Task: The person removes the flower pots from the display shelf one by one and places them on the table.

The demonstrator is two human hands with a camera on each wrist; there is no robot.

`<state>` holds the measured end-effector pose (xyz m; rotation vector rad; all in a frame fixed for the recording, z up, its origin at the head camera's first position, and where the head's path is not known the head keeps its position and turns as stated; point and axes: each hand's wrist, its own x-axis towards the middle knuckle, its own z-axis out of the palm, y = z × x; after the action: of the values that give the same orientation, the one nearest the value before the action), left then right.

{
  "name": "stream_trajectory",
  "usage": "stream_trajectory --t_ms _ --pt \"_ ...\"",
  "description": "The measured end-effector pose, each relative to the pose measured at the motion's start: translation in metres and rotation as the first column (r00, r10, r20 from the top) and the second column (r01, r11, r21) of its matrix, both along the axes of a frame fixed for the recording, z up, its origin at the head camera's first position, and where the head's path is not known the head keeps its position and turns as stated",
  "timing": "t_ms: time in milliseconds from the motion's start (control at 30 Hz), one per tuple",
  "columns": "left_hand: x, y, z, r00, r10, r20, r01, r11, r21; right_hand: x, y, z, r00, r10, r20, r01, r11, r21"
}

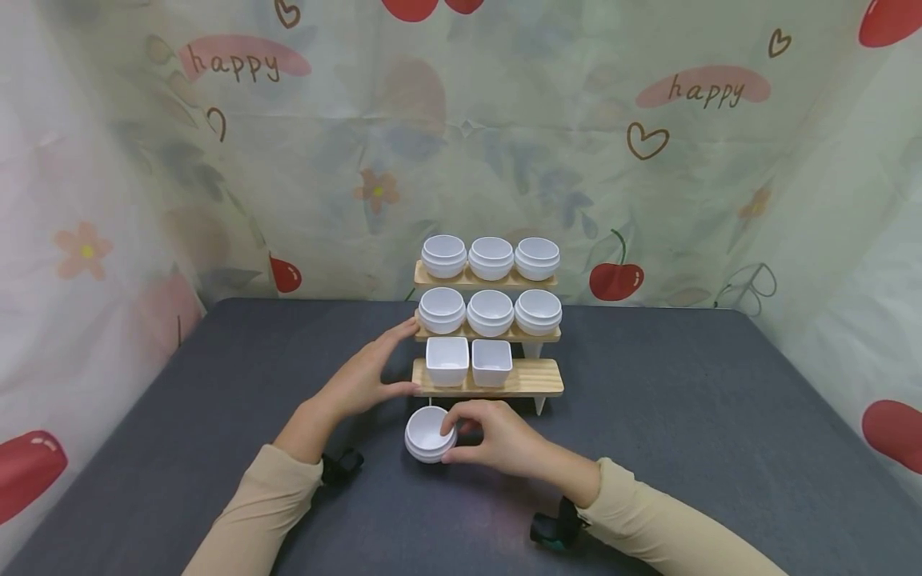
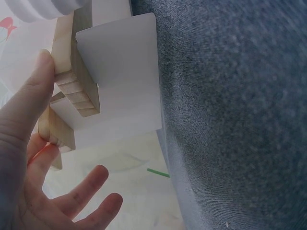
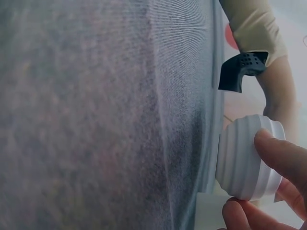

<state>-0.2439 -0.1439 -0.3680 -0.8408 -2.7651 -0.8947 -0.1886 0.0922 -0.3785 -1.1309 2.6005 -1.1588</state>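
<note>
Already the stepped wooden rack [image 1: 487,378] carries six round white bowls and two square ones, with one bottom slot bare. Right hand [image 1: 497,440] pinches a round bowl [image 1: 429,434] on the tabletop [image 1: 684,448] just before it; left hand [image 1: 363,376], fingers straight, steadies the rack's end.

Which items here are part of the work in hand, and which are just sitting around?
In hand: round white bowl pinched by right hand; wooden tiered rack steadied by left hand.

Sitting around: six round bowls on the upper tiers, two square cups, patterned backdrop.
</note>
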Motion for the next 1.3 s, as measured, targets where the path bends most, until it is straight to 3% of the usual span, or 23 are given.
stream_trajectory --t_ms 1300 --pt "-0.002 -0.001 -0.003 1.000 -0.018 -0.015 0.018 1.000 0.013 -0.005 -0.019 -0.006 1.000 -0.005 0.016 0.004 0.999 0.039"
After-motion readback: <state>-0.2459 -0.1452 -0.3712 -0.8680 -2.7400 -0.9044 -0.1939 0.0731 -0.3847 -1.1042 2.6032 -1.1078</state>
